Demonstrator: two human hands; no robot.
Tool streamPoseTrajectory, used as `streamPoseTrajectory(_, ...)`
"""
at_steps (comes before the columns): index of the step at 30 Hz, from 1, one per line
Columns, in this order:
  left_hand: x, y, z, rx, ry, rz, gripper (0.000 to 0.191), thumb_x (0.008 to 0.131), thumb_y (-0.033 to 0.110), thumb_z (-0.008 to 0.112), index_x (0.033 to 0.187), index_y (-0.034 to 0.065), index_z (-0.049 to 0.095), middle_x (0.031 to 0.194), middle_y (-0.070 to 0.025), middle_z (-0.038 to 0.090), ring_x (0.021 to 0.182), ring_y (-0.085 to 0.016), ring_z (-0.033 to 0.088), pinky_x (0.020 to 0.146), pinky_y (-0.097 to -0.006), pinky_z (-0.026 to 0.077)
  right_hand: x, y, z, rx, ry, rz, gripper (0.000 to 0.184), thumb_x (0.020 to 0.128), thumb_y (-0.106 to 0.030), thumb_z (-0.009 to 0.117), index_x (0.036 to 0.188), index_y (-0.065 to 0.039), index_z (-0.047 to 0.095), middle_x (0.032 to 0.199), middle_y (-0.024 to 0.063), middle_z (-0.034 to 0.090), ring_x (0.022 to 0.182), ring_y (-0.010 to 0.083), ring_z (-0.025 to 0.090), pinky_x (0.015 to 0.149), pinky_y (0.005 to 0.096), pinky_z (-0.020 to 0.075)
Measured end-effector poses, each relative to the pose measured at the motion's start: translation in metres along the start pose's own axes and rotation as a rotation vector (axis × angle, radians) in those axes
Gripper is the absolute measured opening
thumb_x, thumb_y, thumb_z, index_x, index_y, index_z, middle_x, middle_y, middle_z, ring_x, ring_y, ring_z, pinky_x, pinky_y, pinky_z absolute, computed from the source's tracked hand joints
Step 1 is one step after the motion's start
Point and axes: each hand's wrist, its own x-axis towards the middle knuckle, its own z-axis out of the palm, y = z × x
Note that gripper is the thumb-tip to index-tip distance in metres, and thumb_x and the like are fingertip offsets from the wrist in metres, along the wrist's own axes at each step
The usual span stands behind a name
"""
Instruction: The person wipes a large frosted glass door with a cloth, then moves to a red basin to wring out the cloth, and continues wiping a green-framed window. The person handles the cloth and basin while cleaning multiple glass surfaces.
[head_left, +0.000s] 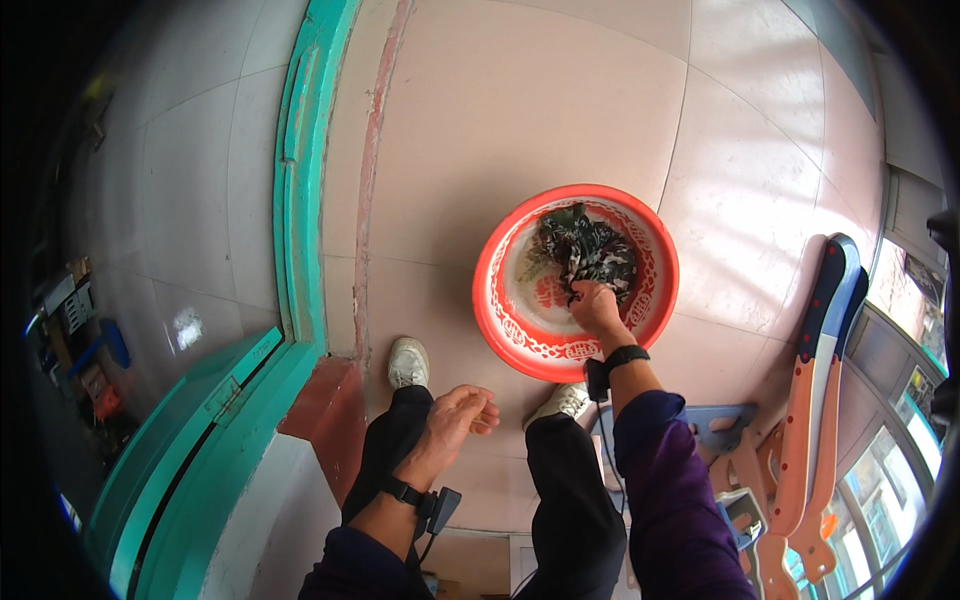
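Observation:
A red-and-white enamel basin (670, 281) with a printed border stands on the tiled floor in front of my feet. Inside lies a wet-looking, bunched cloth (589, 244), dark green with pale patches, pushed toward the far right side of the bowl. My right hand (596, 306) reaches over the near rim and pinches the cloth's near edge; its fingertips are partly hidden. Nothing is in my left hand (459, 418), which hovers above the floor between my legs, fingers loosely curled and a little apart, away from the basin.
A green door frame (306, 187) runs along the left, above a brick-red block (330, 420). Pink-and-blue plastic rails (814, 375) lean at the right. My white shoes (409, 364) stand close to the basin. Cables (606, 450) hang from both wrist devices.

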Motion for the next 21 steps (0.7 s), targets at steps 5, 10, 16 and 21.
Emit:
streamPoseTrajectory(5,0.006,-0.005,-0.002,-0.019,-0.027,-0.015,0.031,0.107,0.027,0.057,0.121,0.0003,0.063,0.105,-0.0116,0.07,0.093,-0.019,0.07,0.08,-0.0313,0.058,-0.057,-0.018,-0.015,0.448,0.066,0.283,0.031,0.079,-0.019,0.078,0.104,-0.001,0.078,0.09,0.0163,0.078,0.082,0.0239,0.076,0.078,0.0346,0.0577)
streamPoseTrajectory(10,0.018,-0.011,0.016,-0.131,-0.104,-0.037,0.04,0.108,0.035,0.054,0.131,0.0031,0.059,0.122,-0.0117,0.067,0.11,-0.022,0.067,0.094,-0.037,0.054,-0.138,-0.063,-0.076,0.878,-0.089,0.289,0.016,0.085,-0.007,0.074,0.099,0.002,0.072,0.086,0.0031,0.073,0.078,0.0107,0.065,0.073,0.0281,0.0522)
streamPoseTrajectory(16,0.051,-0.007,0.07,-0.295,-0.237,-0.152,0.069,0.106,0.062,0.043,0.145,0.0058,0.052,0.139,-0.0079,0.062,0.123,-0.023,0.062,0.103,-0.0388,0.051,-0.215,-0.099,-0.136,0.881,-0.146,0.096,0.013,0.082,-0.001,0.072,0.093,-0.002,0.066,0.092,0.0018,0.069,0.089,0.0112,0.065,0.082,0.0285,0.052)
streamPoseTrajectory(21,0.051,0.01,0.096,-0.434,-0.39,-0.064,0.052,0.107,0.049,0.05,0.13,0.0038,0.059,0.116,-0.01,0.069,0.1,-0.023,0.069,0.088,-0.0399,0.057,-0.255,-0.098,-0.144,0.827,-0.178,-0.111,0.014,0.081,0.001,0.071,0.095,-0.001,0.068,0.094,0.0028,0.069,0.092,0.0133,0.065,0.083,0.0301,0.0525)
